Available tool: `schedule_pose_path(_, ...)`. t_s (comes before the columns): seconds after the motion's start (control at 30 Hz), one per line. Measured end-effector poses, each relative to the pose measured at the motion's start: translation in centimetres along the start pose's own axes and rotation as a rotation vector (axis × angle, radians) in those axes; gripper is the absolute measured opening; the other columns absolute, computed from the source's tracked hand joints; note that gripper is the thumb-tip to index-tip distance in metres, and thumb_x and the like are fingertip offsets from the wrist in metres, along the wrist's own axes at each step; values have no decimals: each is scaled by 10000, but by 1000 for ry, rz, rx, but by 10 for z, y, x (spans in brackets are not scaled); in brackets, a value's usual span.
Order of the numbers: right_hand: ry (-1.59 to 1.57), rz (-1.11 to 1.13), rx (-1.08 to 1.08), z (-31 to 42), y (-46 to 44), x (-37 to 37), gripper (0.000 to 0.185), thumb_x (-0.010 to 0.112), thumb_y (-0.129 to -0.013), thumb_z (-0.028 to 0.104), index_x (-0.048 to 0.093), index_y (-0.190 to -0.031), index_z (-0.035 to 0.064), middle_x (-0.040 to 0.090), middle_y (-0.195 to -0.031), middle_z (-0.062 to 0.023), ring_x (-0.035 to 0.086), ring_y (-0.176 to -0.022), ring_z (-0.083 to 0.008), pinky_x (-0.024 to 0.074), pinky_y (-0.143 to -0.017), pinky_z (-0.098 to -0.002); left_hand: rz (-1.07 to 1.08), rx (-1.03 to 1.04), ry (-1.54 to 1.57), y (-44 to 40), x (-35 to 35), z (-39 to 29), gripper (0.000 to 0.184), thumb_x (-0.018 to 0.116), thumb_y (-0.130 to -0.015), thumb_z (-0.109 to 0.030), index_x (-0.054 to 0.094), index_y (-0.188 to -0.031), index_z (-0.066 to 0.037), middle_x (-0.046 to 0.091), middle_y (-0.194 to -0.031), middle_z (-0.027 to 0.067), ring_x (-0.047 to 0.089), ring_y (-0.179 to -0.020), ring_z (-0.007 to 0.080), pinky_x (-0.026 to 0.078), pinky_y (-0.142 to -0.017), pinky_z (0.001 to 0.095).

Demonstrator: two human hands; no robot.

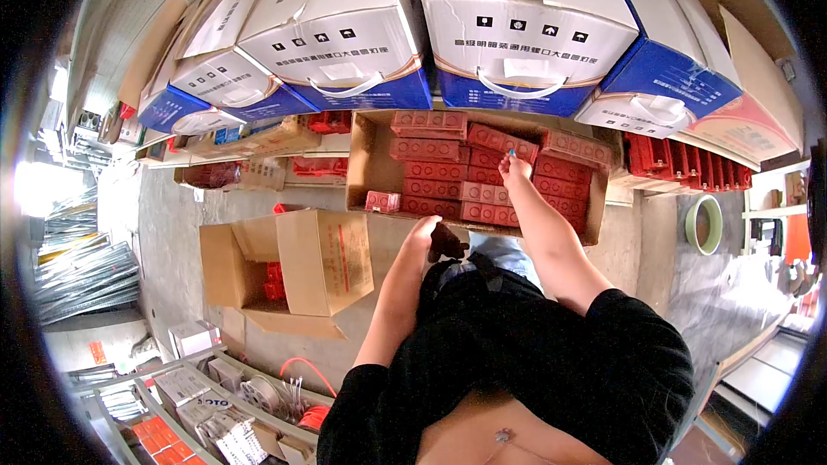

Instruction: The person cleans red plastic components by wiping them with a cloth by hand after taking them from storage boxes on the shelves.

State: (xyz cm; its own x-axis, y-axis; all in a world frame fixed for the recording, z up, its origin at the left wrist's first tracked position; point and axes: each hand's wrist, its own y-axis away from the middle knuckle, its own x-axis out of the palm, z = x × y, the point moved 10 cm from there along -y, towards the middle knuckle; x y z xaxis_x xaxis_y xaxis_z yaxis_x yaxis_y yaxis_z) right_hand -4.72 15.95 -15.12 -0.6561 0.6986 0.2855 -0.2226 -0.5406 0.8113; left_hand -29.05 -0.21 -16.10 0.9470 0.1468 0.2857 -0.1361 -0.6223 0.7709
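Observation:
An open cardboard box [366, 155] in front of me holds rows of red plastic electrical back boxes [431, 168], joined in strips. My right hand [515, 170] is over the right half of these rows, its fingers drawn together. A small blue spot shows at the fingertips; I cannot tell what it is. Down at the box's front edge is my left hand [425, 228], its fingers mostly hidden. Right beside it hangs a dark brown object [448, 243] of unclear kind. A short red piece [382, 201] sits in the front left corner.
Large white and blue cartons [530, 43] stand in a row above the box. On the floor at left is an open carton [327, 263] with red pieces inside. More red boxes [685, 164] lie at right, near a green bucket [704, 225]. Stocked shelving [233, 396] stands lower left.

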Motion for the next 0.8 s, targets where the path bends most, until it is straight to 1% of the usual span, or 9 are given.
schedule_pose_path(0.1,-42,-69,-65,3,22,-15,113,483,-893,60,528,-920,-40,538,-750,-88,496,-610,-166,458,-542,-304,78,32,-20,5,8,-9,326,454,-855,-329,608,-783,-51,616,-700,71,581,-615,203,447,-612,336)
schedule_pose_path(0.2,-18,65,-69,-13,9,-29,87,458,-879,36,514,-925,-13,532,-723,-78,501,-575,-173,456,-512,-315,164,58,-46,26,26,-22,340,442,-859,-333,614,-813,-44,618,-704,84,581,-613,202,447,-621,332)
schedule_pose_path(0.27,42,83,-59,-17,31,-39,88,437,-865,23,522,-877,5,528,-706,-72,497,-550,-176,446,-485,-328,211,47,-76,38,36,-28,328,448,-854,-329,604,-836,-41,607,-737,89,572,-644,210,440,-641,340)
schedule_pose_path(0.37,-12,204,11,-41,37,-56,113,425,-870,27,535,-883,4,510,-673,-56,476,-541,-163,446,-506,-335,220,14,-101,39,39,-30,315,457,-847,-322,589,-872,-37,591,-787,96,559,-690,221,428,-671,351)
schedule_pose_path(0.43,52,155,38,-51,49,-71,115,419,-875,35,533,-880,17,505,-657,-50,477,-533,-157,445,-501,-325,196,-6,-111,32,34,-29,311,463,-842,-318,579,-896,-35,580,-820,101,550,-721,228,421,-692,358)
schedule_pose_path(0.53,131,147,25,-56,70,-84,69,499,-867,91,508,-813,50,512,-643,-45,507,-522,-159,472,-469,-334,134,-31,-103,12,25,-26,311,472,-835,-312,564,-931,-31,564,-870,109,536,-768,240,409,-722,370)
schedule_pose_path(0.67,221,159,8,-55,81,-96,160,532,-865,165,518,-752,54,535,-621,-55,553,-554,-182,508,-501,-338,46,-55,-74,-14,16,-22,323,484,-825,-303,544,-979,-25,543,-937,119,518,-830,255,394,-763,385)
schedule_pose_path(0.77,112,176,92,-69,80,-107,184,527,-867,179,532,-743,43,559,-637,-70,580,-583,-202,526,-529,-343,-25,-83,-44,-30,9,-14,340,493,-818,-297,528,-1014,-21,527,-987,127,504,-877,266,383,-793,396)
schedule_pose_path(0.8,185,122,91,-71,79,-113,177,518,-871,183,544,-781,32,582,-680,-79,590,-602,-210,538,-567,-356,-50,-92,-32,-35,6,-11,347,496,-815,-295,523,-1026,-20,521,-1004,129,500,-892,270,379,-803,400)
